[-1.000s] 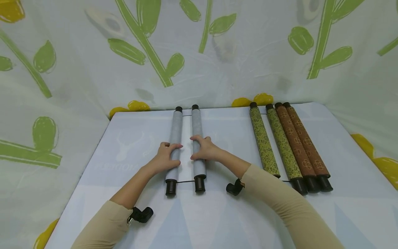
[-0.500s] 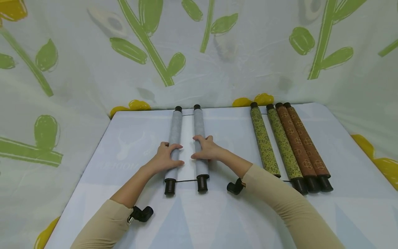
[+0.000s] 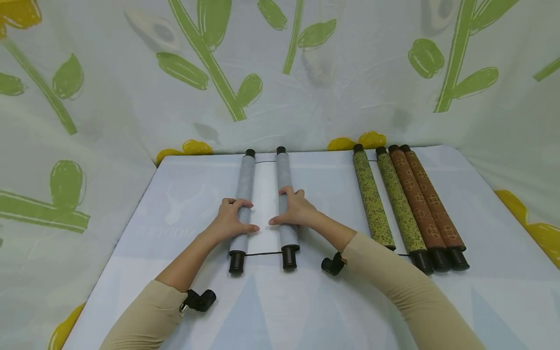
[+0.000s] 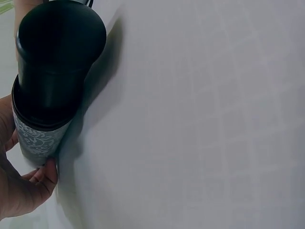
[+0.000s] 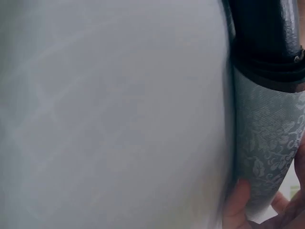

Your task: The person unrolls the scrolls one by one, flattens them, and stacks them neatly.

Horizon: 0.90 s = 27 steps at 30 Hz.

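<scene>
A pale grey scroll lies partly unrolled on the table, a white strip [image 3: 266,194] showing between its two rolls. My left hand [image 3: 229,219] grips the left roll [image 3: 247,182], thumb and fingers bent around it. My right hand [image 3: 301,209] holds the right roll [image 3: 284,170] the same way, fingers on its far part and thumb nearer me. Black knobs cap both rolls. The left wrist view shows a dark knob [image 4: 57,57] close up, with fingertips [image 4: 47,179] at the grey patterned cloth. The right wrist view shows floral grey cloth [image 5: 267,138] with fingers around it.
To the right lies a green patterned scroll [image 3: 372,199], slightly unrolled. Against it rests a brown flower-patterned scroll [image 3: 430,204] with its two rolls side by side. A white curtain [image 3: 350,97] with green leaves hangs behind the table [image 3: 306,301].
The right hand has moved to the right with its roll, and the left roll has shifted slightly left. The white strip between them is wider.
</scene>
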Motion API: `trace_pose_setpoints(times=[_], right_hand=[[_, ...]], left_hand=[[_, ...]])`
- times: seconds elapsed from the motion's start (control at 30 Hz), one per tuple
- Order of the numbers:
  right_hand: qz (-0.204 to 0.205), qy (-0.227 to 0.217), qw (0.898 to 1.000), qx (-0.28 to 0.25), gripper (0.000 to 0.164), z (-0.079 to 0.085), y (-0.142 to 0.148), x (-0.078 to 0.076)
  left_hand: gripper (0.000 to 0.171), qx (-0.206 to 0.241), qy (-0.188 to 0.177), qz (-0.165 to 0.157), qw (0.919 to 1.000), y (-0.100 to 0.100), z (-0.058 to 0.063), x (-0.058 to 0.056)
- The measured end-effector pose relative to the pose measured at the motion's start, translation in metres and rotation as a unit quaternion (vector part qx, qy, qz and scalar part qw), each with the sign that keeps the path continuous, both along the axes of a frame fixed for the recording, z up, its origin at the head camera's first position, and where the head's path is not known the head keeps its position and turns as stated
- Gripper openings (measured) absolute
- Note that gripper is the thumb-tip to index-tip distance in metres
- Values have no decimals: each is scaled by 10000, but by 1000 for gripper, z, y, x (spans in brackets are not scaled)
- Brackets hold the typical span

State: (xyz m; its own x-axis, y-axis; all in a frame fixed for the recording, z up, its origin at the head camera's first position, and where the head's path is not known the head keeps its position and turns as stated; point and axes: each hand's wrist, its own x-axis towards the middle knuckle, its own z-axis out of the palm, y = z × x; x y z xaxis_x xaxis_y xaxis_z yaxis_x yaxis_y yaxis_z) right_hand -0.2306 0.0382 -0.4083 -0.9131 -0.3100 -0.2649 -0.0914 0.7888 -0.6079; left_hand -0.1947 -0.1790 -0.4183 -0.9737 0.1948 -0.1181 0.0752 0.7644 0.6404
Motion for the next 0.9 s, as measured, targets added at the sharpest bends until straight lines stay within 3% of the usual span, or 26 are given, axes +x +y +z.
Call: trace_pose_setpoints(times=[0.27, 0.6, 0.9], right_hand=[[-88, 72, 9999, 14, 88, -2, 2, -1], [82, -167, 9992, -356, 82, -3, 13, -5], [16, 101, 9996, 250, 94, -4, 8, -5]], left_hand=[[56, 268, -82, 192, 9994, -5, -4, 0], [60, 170, -125, 49, 9998, -9, -5, 2], [62, 34, -104, 178, 9998, -5, -3, 1]])
